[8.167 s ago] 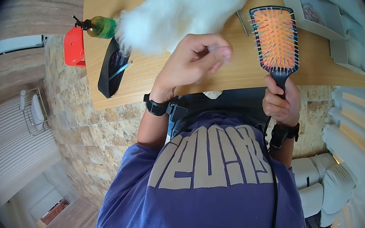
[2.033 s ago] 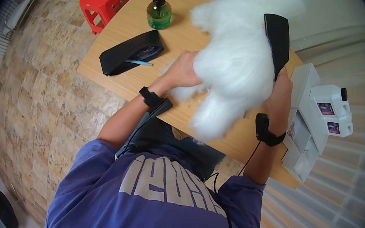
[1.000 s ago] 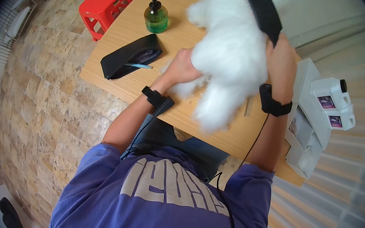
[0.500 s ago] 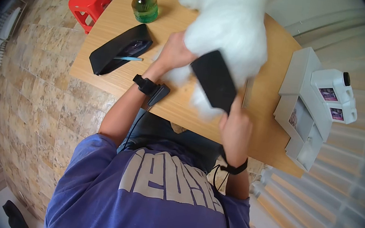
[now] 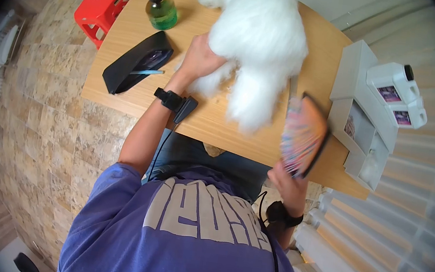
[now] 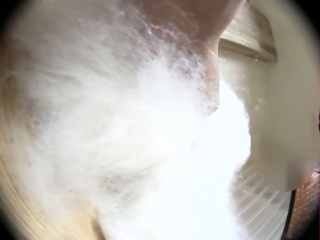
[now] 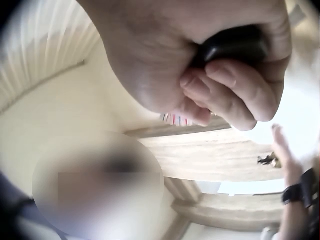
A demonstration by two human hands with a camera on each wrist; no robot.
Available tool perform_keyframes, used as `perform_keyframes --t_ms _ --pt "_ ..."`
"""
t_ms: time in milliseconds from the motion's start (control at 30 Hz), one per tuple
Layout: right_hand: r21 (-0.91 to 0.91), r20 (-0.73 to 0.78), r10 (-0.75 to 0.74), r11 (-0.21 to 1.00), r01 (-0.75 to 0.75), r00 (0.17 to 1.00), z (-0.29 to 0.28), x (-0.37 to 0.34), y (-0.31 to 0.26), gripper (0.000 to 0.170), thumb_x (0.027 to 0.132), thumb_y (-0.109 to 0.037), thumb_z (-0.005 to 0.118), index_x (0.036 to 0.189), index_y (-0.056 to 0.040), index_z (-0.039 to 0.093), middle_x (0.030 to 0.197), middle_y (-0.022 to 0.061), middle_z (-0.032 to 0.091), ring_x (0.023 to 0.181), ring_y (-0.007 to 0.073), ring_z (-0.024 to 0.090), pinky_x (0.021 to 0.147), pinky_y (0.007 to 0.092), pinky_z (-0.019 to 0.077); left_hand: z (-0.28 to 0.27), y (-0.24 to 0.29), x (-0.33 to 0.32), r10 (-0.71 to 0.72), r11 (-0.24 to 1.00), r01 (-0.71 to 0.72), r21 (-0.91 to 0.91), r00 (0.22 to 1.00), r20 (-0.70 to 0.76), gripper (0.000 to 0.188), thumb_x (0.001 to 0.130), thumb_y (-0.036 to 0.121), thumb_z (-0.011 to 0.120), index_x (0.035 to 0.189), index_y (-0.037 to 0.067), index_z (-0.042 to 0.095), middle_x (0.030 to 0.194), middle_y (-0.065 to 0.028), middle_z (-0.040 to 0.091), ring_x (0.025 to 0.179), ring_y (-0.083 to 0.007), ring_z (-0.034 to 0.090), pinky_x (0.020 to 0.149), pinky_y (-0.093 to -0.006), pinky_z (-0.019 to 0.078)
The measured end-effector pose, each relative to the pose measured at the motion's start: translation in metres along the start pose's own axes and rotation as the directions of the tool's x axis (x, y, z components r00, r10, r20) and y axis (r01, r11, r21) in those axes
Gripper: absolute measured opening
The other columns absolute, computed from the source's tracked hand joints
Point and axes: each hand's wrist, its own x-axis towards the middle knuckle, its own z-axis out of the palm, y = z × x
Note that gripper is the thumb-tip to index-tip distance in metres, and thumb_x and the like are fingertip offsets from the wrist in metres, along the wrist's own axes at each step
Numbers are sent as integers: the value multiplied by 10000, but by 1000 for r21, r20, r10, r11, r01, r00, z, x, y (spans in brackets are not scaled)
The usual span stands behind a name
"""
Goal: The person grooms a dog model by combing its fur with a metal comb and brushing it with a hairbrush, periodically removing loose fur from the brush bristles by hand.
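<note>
A white fluffy animal-shaped body (image 5: 265,37), whether toy or live I cannot tell, lies on the wooden table (image 5: 207,126), one leg towards the near edge. My left hand (image 5: 201,58) holds its left side; the fingertips are hidden in fur. Long white fur (image 6: 125,115) fills most of the left wrist view, partly over the hand (image 6: 200,20). To the right, apart from the fur, my right hand (image 5: 289,186) grips a paddle brush (image 5: 306,134), blurred, its orange bristle side facing left. In the right wrist view, fingers (image 7: 240,92) curl round the black handle (image 7: 235,46).
On the left stand a green pump bottle (image 5: 162,14) and a black case (image 5: 136,63) with a light-blue stick (image 5: 147,72). A red stool (image 5: 101,8) is beyond. A thin metal tool (image 5: 293,88) lies right of the fur; white boxes (image 5: 355,72) and jugs (image 5: 394,86) are further right.
The brush has moved from the fur's upper right, down across its near leg, then off to the right, turning from black back to bristle side. My left hand has stayed at the fur.
</note>
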Motion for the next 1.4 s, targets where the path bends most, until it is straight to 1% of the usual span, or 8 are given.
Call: perform_keyframes --t_ms 67,367,600,667,867,967,1033,1400 --pt "555 264 47 810 -191 964 -9 14 -13 98 1012 -171 522 1047 -80 533 633 -21 447 523 63 437 477 196 340 3 3 2 64 997 -64 38 998 1 433 740 234 797 1086 -4 691 1023 -193 732 968 -335 714 842 -381 549" --pt "633 497 -173 742 -219 850 6 59 -76 121 1010 -163 499 913 -111 449 507 -82 289 347 18 216 348 197 170 2 4 -2 -38 997 39 -62 999 24 436 730 177 811 1104 -8 686 1020 -196 733 988 -326 716 839 -376 548" --pt "465 482 -184 882 -72 856 21 74 -136 76 1007 -156 510 991 -83 495 581 -83 345 400 15 264 377 193 195 -2 11 -6 -39 998 40 -49 999 29 464 725 194 804 1129 2 680 1027 -200 732 988 -339 713 850 -386 546" --pt "126 139 -257 963 240 956 38 77 -152 261 1045 -313 489 900 -102 443 510 -91 245 392 20 241 378 204 192 0 10 -11 -15 997 17 -77 1000 24 488 733 215 797 1154 5 669 1038 -200 727 993 -357 705 869 -398 544" --pt "-151 310 -330 909 389 891 19 168 -199 478 1059 -477 427 878 -49 535 598 -79 329 496 38 306 452 235 244 1 14 -19 7 997 -7 -78 1000 3 506 739 239 794 1174 18 657 1053 -201 718 996 -381 689 884 -413 542" --pt "-612 189 -459 636 470 868 30 245 -201 575 1054 -519 389 827 -17 550 552 33 502 514 144 532 492 305 403 0 15 -19 4 997 -3 -83 1000 11 510 736 244 797 1174 23 657 1043 -198 722 989 -375 694 880 -413 543" --pt "-855 335 -833 -72 514 440 56 273 -186 595 1047 -494 412 774 7 582 658 205 652 647 324 687 570 419 520 -1 17 -20 4 998 -3 -66 1000 12 501 739 247 791 1166 21 658 1033 -205 719 981 -383 691 877 -416 542" --pt "-947 321 -626 -199 253 711 73 148 -160 500 1037 -424 469 799 -7 609 651 232 643 602 406 657 530 470 528 5 10 -9 5 998 -5 55 1000 8 417 775 274 724 1118 43 671 992 -239 701 960 -441 651 867 -463 532"
